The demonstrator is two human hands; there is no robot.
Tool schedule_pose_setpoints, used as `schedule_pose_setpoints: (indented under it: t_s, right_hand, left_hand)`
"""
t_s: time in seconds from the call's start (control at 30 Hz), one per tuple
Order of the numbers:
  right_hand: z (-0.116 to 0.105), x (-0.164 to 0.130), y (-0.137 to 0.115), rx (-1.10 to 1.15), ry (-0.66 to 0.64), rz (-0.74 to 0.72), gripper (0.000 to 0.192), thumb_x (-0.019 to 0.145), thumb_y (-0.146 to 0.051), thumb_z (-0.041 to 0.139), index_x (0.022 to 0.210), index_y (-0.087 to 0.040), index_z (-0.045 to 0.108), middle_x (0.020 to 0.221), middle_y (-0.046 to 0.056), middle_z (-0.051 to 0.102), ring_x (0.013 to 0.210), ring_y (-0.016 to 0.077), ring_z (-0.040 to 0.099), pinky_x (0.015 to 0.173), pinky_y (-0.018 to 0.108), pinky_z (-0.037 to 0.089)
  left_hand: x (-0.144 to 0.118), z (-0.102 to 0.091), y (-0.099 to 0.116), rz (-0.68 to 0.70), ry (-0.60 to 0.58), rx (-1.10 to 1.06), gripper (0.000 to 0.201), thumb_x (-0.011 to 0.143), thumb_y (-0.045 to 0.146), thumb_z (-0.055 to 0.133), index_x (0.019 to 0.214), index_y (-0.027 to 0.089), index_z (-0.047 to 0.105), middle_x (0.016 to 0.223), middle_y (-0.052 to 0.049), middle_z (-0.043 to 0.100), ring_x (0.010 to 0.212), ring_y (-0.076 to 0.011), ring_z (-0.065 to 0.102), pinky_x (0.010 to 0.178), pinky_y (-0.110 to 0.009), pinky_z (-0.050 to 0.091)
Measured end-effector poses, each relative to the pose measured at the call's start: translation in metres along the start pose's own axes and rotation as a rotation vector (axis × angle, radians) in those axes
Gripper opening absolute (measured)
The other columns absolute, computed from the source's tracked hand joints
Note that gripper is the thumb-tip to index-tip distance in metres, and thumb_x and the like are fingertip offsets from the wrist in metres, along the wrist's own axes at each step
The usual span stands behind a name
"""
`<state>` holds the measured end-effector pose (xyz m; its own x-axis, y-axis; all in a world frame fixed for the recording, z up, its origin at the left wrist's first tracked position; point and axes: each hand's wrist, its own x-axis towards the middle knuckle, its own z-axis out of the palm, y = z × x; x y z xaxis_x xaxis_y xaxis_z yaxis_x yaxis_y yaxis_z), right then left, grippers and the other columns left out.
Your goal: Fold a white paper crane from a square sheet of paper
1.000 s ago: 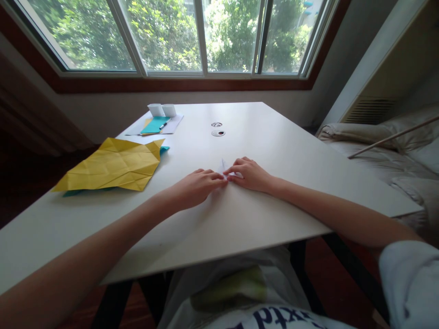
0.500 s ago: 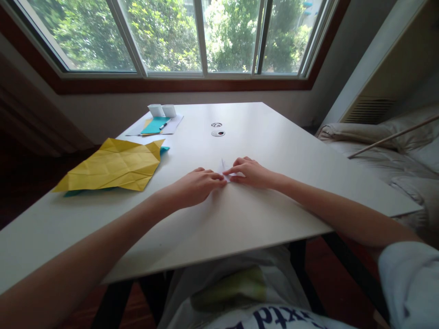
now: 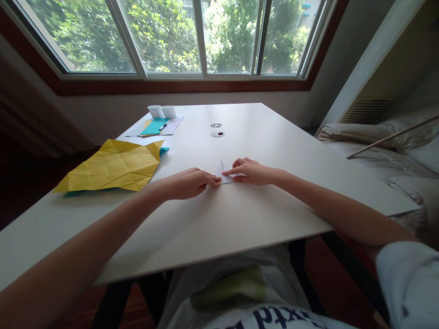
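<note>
A small piece of folded white paper (image 3: 226,180) lies on the white table (image 3: 219,219) in front of me, with a thin point of it standing up at the back. My left hand (image 3: 192,183) grips its left edge, the fingers closed together and the tips on the paper. From the other side, my right hand (image 3: 253,172) holds it between a stretched index finger on top and the thumb at the near edge. The hands cover part of the paper, so its full shape cannot be made out.
To the left lies a creased yellow sheet (image 3: 115,165) over a teal one (image 3: 164,150). Farther back are two small white paper boxes (image 3: 168,111), a teal sheet (image 3: 154,126) and a pen (image 3: 164,125). Two round inserts (image 3: 217,134) sit mid-table. A sofa (image 3: 373,157) stands right.
My left hand has slid a little left along the paper, baring more of its near edge. My right hand has barely moved and stays on the paper.
</note>
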<state>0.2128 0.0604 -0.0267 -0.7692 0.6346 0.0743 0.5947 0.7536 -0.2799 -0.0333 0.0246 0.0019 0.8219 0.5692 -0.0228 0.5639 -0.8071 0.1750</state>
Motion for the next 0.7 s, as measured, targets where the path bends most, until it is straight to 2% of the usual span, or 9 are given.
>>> schedule_pose_setpoints:
  t_s: [0.23, 0.47, 0.7]
  right_hand:
    - [0.003, -0.001, 0.005, 0.003, -0.024, 0.002, 0.040, 0.088, -0.031, 0.046, 0.126, -0.042, 0.047, 0.114, 0.007, 0.051, 0.104, 0.0246, 0.046, 0.089, 0.040, 0.036]
    - [0.004, -0.002, 0.005, 0.004, -0.009, 0.008, 0.040, 0.088, -0.032, 0.046, 0.127, -0.041, 0.047, 0.115, 0.006, 0.051, 0.106, 0.0242, 0.046, 0.090, 0.040, 0.035]
    - [0.002, -0.002, 0.004, -0.011, -0.051, -0.008, 0.042, 0.089, -0.028, 0.042, 0.130, -0.040, 0.044, 0.116, 0.008, 0.049, 0.107, 0.0249, 0.044, 0.090, 0.042, 0.035]
  left_hand:
    - [-0.003, -0.005, -0.004, -0.040, -0.068, -0.180, 0.047, 0.082, 0.008, 0.037, 0.119, 0.027, 0.057, 0.129, 0.004, 0.051, 0.118, -0.0122, 0.049, 0.100, -0.025, 0.038]
    - [-0.010, -0.006, -0.012, -0.043, -0.102, -0.175, 0.050, 0.080, 0.005, 0.036, 0.119, 0.028, 0.058, 0.130, 0.005, 0.050, 0.120, -0.0110, 0.047, 0.102, -0.025, 0.036]
    - [-0.011, -0.005, -0.016, -0.027, -0.108, -0.186, 0.048, 0.082, 0.007, 0.036, 0.118, 0.030, 0.058, 0.130, 0.006, 0.050, 0.122, -0.0121, 0.045, 0.103, -0.028, 0.035]
